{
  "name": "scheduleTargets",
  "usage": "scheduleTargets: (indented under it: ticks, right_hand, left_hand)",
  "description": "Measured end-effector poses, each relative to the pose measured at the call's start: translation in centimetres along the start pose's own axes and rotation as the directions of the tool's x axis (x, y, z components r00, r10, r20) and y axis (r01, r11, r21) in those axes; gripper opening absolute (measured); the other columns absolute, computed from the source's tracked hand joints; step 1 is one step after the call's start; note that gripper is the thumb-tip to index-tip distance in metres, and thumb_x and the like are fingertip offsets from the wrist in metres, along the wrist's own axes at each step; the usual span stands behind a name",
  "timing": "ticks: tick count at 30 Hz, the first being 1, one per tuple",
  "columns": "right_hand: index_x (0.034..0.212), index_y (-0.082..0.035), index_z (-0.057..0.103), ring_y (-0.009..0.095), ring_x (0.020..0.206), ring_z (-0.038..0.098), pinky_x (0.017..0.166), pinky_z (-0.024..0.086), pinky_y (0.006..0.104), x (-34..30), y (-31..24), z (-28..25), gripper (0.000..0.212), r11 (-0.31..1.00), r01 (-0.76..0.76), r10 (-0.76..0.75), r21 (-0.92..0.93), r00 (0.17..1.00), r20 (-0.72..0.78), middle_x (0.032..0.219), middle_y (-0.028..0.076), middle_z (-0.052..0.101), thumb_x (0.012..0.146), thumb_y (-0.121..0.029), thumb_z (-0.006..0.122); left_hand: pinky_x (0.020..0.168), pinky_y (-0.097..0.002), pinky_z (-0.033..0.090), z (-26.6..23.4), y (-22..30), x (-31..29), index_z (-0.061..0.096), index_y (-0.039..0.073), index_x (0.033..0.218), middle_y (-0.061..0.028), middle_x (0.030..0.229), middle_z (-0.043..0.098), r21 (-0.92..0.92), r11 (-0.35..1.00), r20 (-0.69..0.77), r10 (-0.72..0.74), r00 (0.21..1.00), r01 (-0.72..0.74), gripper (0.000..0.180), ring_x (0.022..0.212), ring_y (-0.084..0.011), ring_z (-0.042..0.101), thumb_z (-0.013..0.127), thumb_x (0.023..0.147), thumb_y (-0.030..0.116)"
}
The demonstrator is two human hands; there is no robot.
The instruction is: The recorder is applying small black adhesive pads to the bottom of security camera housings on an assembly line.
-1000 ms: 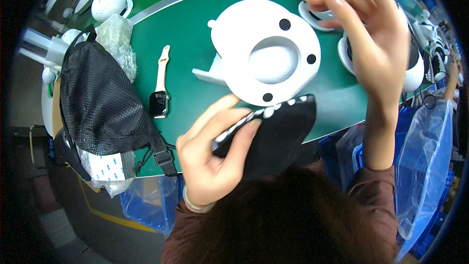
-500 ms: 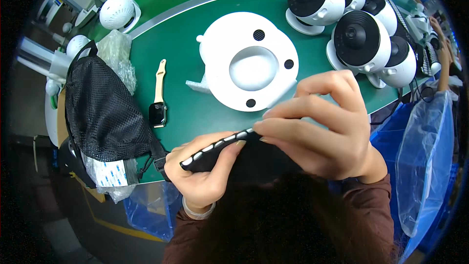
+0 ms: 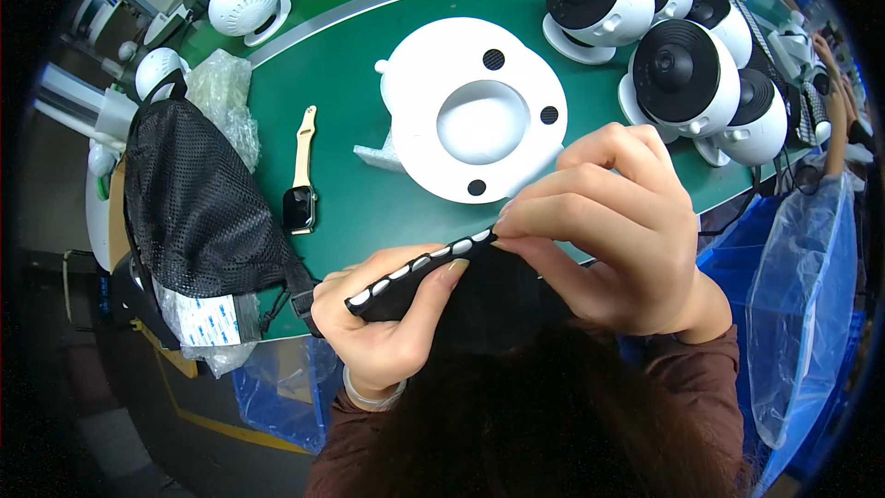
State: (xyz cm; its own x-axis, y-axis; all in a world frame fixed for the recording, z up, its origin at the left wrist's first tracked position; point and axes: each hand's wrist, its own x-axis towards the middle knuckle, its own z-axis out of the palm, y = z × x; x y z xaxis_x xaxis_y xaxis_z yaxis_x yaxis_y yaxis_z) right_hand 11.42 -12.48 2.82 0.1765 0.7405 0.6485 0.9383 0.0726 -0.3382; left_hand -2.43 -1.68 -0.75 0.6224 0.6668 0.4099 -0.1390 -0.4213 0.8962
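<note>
My left hand (image 3: 383,327) grips a black bent sheet (image 3: 396,302) between thumb and fingers. A row of white ovals runs along its upper edge. At the sheet's right end, my right hand (image 3: 622,235) pinches with thumb and fingertips; whether a small piece sits between them is hidden. Just beyond both hands lies a white round housing (image 3: 412,111) with an oval opening in its middle. Three black round pads (image 3: 493,59) are on the face turned up, and a piece of pale foam (image 3: 376,157) shows by its left side.
A watch (image 3: 300,207) with a cream strap lies left of the housing. Farther left are a black mesh bag (image 3: 203,203) and clear plastic wrap (image 3: 221,92). Several black-and-white camera-like units (image 3: 687,69) crowd the right back. A blue plastic-lined bin (image 3: 797,314) stands at the right.
My right fingertips have closed in on the sheet's right end, after being more spread and blurred. The sheet has shifted slightly up and right. The view has moved a little.
</note>
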Motion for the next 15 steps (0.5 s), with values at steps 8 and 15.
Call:
scheduleTargets:
  ticks: [8,15]
  right_hand:
    - [0.071,-0.012,0.061,0.015,0.065,0.049,0.059,0.034,0.0254,0.41,0.05,-0.39,0.021,0.991,-0.119,0.114,0.056,0.990,0.086,0.067,-0.004,0.058,0.055,-0.004,0.071]
    - [0.068,-0.011,0.060,0.018,0.067,0.050,0.062,0.037,0.0271,0.22,-0.52,0.48,0.015,0.985,0.118,-0.116,-0.122,0.993,0.024,0.077,-0.001,0.061,0.056,-0.009,0.069]
  left_hand:
    - [0.051,-0.0185,0.043,-0.09,-0.13,0.19,0.061,-0.006,0.071,-0.0094,0.063,0.062,0.020,1.000,0.003,0.003,1.000,-0.003,0.013,0.056,-0.0105,0.059,0.067,0.059,-0.006]
    - [0.056,-0.0181,0.043,-0.11,-0.39,-0.05,0.060,-0.006,0.073,-0.0053,0.066,0.061,-0.053,0.991,-0.133,-0.132,0.982,0.126,0.010,0.059,-0.0067,0.054,0.065,0.065,-0.004]
